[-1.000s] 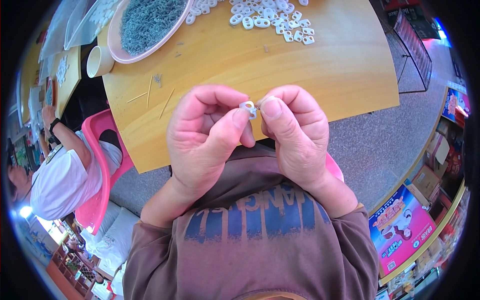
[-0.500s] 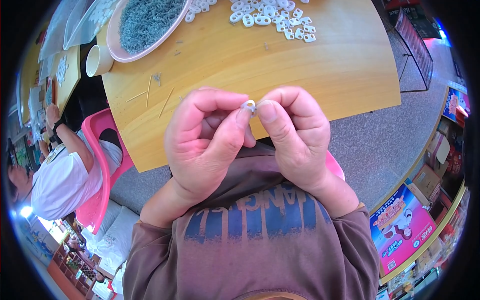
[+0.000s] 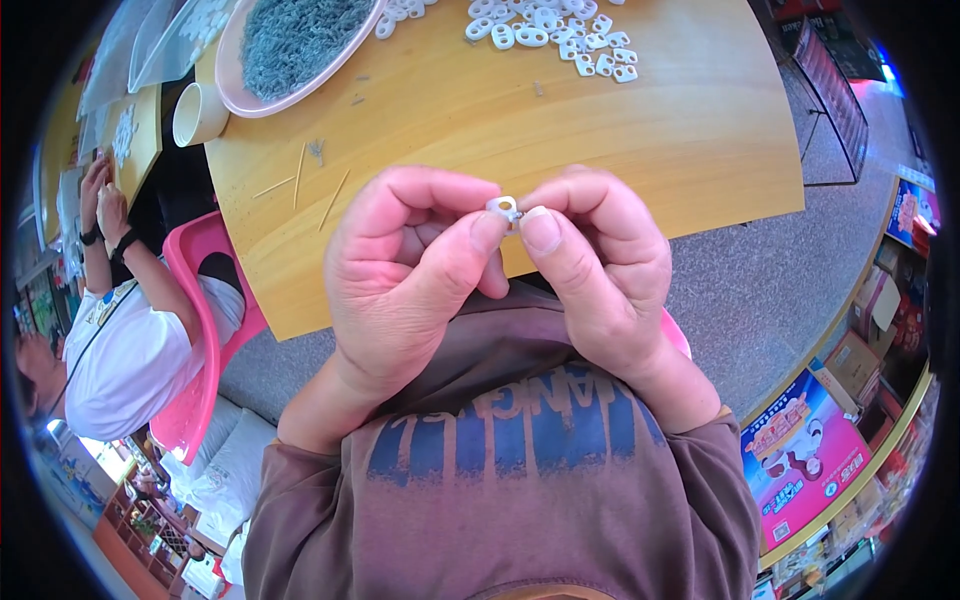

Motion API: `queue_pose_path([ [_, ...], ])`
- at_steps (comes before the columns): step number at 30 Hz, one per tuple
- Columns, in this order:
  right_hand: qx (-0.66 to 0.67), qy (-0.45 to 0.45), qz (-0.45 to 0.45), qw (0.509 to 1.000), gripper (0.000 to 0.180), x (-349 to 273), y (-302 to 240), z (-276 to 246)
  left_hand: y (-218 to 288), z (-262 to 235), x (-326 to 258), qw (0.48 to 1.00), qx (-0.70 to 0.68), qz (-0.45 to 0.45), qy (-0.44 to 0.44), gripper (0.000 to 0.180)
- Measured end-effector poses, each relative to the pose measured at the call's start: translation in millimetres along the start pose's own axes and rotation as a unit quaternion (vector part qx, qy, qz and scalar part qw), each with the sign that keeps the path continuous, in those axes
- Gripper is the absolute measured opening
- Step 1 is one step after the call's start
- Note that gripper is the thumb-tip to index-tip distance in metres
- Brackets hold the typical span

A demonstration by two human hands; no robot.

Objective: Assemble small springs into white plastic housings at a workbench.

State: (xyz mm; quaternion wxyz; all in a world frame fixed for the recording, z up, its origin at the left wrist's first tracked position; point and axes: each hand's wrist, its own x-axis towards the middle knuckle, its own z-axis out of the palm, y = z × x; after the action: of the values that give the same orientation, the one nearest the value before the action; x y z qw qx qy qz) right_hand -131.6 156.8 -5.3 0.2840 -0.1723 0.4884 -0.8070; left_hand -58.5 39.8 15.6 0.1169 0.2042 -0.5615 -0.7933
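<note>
My left hand [image 3: 400,270] pinches a small white plastic piece [image 3: 503,204] with a hole through it, between thumb and forefinger. Against the right end of that piece is a tiny grey part [image 3: 518,214], at the thumb tip of my right hand [image 3: 605,275]. The right thumb and forefinger are pressed together on it; its far end is hidden between them. Both hands are raised near the table's front edge, close together. Beyond them lie several white two-holed pieces [image 3: 532,37] in a loose pile, with smaller ones [image 3: 605,65] at its near right.
On the wooden table [image 3: 450,120], a pale pink basin [image 3: 262,108] holds a heap of small grey-blue pieces [image 3: 300,45]. Beside it is a cream cup [image 3: 198,117]. Thin wooden sticks [image 3: 300,175] and grey bits lie nearer. A person [image 3: 130,350] sits left on a pink chair [image 3: 190,262].
My right hand has shifted slightly right, and the white piece between my hands shows more of its face and hole. The person at left has brought both hands together, raised.
</note>
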Motion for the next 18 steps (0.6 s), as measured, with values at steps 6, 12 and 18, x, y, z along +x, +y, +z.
queue_pose_path([
  [6, -0.217, -0.035, -0.055, 0.974, 0.007, 1.5, -0.2, -6.9, -0.5, -0.4, -1.3, 0.998, 0.055, 0.027, 0.001, 0.012],
  [12, -0.080, -0.031, 0.067, 0.994, 0.011, 2.4, -0.3, -4.5, -1.9, -4.6, 0.8, 0.999, 0.054, 0.006, -0.008, 0.012],
  [18, -0.103, -0.030, 0.025, 0.994, 0.014, 2.1, 0.4, -7.6, 0.7, -1.3, 2.5, 0.996, -0.061, -0.054, 0.028, 0.014],
])
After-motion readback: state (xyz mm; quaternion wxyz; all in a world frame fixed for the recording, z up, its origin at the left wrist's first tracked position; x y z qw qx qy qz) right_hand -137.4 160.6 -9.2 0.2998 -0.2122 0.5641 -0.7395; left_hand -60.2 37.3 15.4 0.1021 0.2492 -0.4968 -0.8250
